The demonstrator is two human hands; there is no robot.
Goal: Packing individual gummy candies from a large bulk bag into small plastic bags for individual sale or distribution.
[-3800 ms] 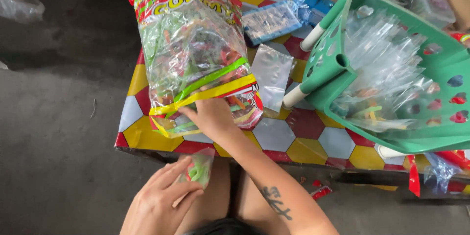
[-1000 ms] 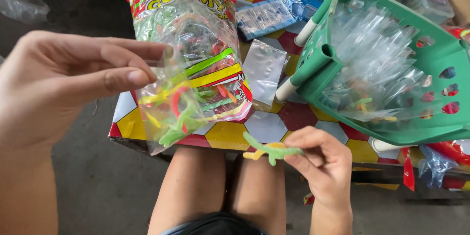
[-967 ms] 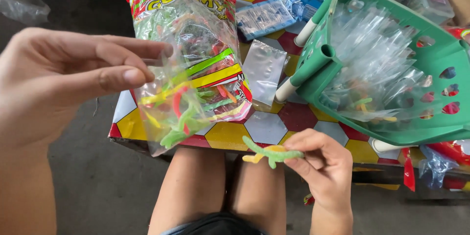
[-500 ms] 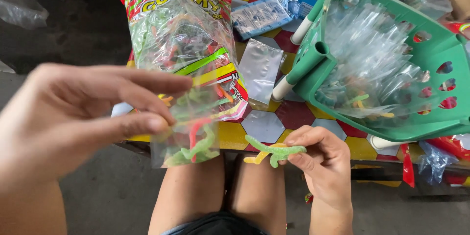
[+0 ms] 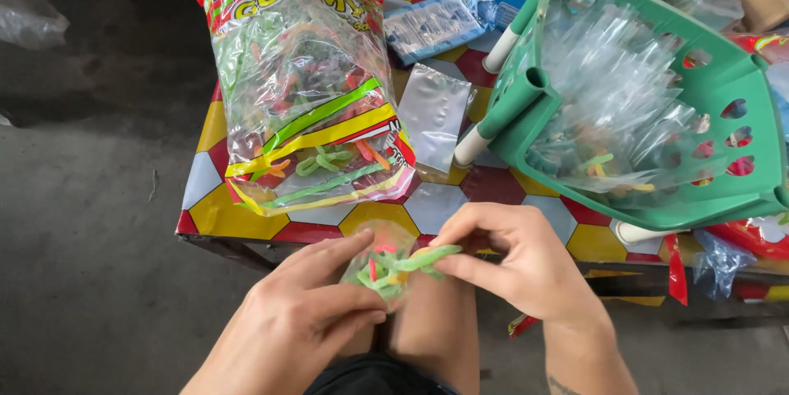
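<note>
Clear plastic, a small bag [image 5: 380, 267] of green, red and yellow gummy worms sits pinched in the left hand [image 5: 308, 321], fingers closed round its lower side, just off the table's near edge [image 5: 246, 226]. The right hand [image 5: 518, 259] pinches a green gummy worm [image 5: 423, 258] at the bag's mouth, thumb and forefinger shut on it. Behind lies a large candy bag [image 5: 308, 99]; a green basket [image 5: 731, 91] stands on the right.

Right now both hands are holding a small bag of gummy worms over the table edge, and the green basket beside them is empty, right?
Not quite. The head view shows the basket holding many clear bags. The left hand and right hand do hold the small bag of worms.
</note>
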